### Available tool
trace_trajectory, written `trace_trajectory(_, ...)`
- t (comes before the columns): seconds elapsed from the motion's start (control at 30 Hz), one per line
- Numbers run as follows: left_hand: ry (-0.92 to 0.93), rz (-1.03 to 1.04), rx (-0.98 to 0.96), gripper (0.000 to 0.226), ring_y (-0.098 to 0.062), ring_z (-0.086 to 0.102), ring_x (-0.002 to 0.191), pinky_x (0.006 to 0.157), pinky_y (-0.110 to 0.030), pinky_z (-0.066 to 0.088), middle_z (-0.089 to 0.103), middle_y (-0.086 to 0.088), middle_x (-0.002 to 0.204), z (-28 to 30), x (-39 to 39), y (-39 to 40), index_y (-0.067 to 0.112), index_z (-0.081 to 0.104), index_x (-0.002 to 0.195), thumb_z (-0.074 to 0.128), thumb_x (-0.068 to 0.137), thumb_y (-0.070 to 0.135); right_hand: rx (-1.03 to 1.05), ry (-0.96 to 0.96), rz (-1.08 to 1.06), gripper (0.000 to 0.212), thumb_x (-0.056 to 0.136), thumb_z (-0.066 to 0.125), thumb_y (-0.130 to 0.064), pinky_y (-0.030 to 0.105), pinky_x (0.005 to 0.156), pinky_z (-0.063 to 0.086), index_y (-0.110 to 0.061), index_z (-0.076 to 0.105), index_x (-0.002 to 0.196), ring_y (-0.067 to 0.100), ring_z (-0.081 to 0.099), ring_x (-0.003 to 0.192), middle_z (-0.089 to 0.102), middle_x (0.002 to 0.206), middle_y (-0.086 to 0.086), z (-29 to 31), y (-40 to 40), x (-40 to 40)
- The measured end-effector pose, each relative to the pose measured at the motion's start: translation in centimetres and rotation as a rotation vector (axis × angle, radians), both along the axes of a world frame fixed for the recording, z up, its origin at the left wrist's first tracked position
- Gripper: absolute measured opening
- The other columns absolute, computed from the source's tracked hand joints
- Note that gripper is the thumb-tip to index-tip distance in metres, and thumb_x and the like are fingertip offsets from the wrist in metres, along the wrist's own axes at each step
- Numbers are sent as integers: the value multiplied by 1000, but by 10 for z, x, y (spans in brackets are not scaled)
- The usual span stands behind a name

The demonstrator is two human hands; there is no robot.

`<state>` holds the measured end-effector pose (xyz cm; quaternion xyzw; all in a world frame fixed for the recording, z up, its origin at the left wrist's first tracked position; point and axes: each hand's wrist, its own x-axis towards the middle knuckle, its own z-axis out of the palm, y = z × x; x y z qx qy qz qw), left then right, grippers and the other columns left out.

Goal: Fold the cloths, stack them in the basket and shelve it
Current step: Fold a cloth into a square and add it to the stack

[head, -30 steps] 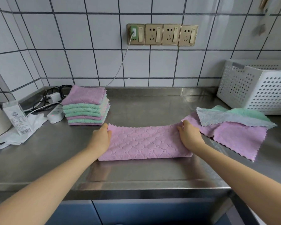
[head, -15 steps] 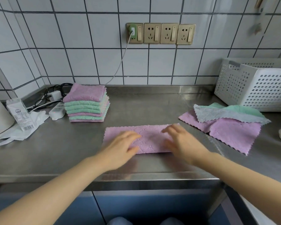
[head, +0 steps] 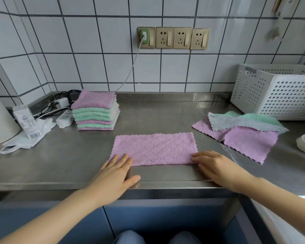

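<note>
Since the pink cloth [head: 154, 148] is limp and light (half-folded on the bench [head: 60, 161]), flat unclenched fingers [head: 121, 160] should pinch its short ends.

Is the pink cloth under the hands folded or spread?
Folded once: the pink cloth lies as a long strip with layered edges along its near side.

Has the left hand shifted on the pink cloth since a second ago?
Yes. The left hand slid from the pink cloth's far-left corner back toward the counter's front edge.
</note>
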<state>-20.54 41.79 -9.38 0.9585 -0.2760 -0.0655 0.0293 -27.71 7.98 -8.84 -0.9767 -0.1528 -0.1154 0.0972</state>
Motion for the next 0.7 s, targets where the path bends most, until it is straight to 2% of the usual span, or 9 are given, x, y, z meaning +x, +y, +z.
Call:
trace_trajectory(0.07, -10, 60, 6, 121, -26, -2, 147, 119, -36, 2, 1, 0, 160, 5, -3, -6, 18, 9, 152, -19, 54, 84, -22, -44, -21, 17, 93, 56, -20, 30, 87, 51, -16, 66, 106, 21, 62, 98, 64, 110, 0, -1, -1, 4)
trace_trajectory(0.13, -62, 34, -17, 114, -26, 3, 147, 119, -37, 3, 10, -4, 160, 12, -8, -20, 15, 17, 150, -12, 60, 78, -111, -104, -34, 11, 91, 55, -21, 35, 73, 53, -14, 63, 94, 24, 61, 84, 61, 95, 1, -4, 2, 11)
trace_trajectory(0.23, -27, -79, -85, 100, -20, 2, 148, 118, -32, 2, 11, 5, 160, 17, -15, -43, 22, 19, 150, 0, 68, 76, -215, -199, -91, 16, 83, 46, -19, 35, 53, 51, -13, 59, 75, 27, 58, 64, 58, 75, 2, -1, 10, 19)
trace_trajectory(0.3, -16, -137, -113, 81, -16, 2, 148, 118, -31, 3, 10, 7, 160, 14, -18, -60, 25, 17, 150, 17, 84, 72, -230, -230, -114, 17, 75, 43, -21, 33, 48, 45, -14, 55, 67, 26, 55, 57, 56, 65, 1, 12, 23, 15)
trace_trajectory(0.43, -55, -187, -234, 62, -17, 19, 144, 117, -34, 17, 27, 7, 155, 6, -15, -82, 26, 24, 148, 40, 94, 53, -99, -222, -73, 14, 75, 46, -25, 31, 53, 41, -14, 50, 68, 23, 50, 59, 53, 64, -2, 35, 53, -13)
trace_trajectory(0.53, -75, -285, -367, 45, -15, 40, 128, 110, -34, 29, 50, 11, 137, 8, -15, -91, 30, 44, 135, 51, 91, 33, 53, -84, 78, 20, 86, 50, -31, 25, 59, 43, -16, 52, 73, 15, 50, 65, 54, 68, -4, 46, 74, -35)
trace_trajectory(0.6, -27, -327, -420, 47, -10, 37, 130, 113, -24, 21, 49, 13, 139, 5, -13, -89, 29, 50, 132, 46, 89, 8, 152, 36, 146, 25, 92, 48, -35, 20, 64, 41, -16, 56, 77, 8, 49, 69, 56, 73, -6, 52, 75, -38)
trace_trajectory(0.67, 54, -344, -462, 62, -1, 24, 137, 111, -10, 7, 39, 16, 147, 3, -8, -79, 33, 48, 136, 40, 88, -6, 225, 7, 102, 16, 92, 52, -27, 17, 71, 44, -18, 63, 86, 2, 54, 76, 61, 82, -12, 51, 58, -30)
trace_trajectory(0.7, 95, -360, -510, 66, 1, 23, 137, 111, -9, 8, 40, 17, 146, 1, -4, -74, 35, 49, 134, 40, 87, -10, 245, -31, 49, 8, 91, 56, -20, 19, 75, 48, -19, 64, 92, 1, 57, 81, 63, 89, -13, 46, 43, -23)
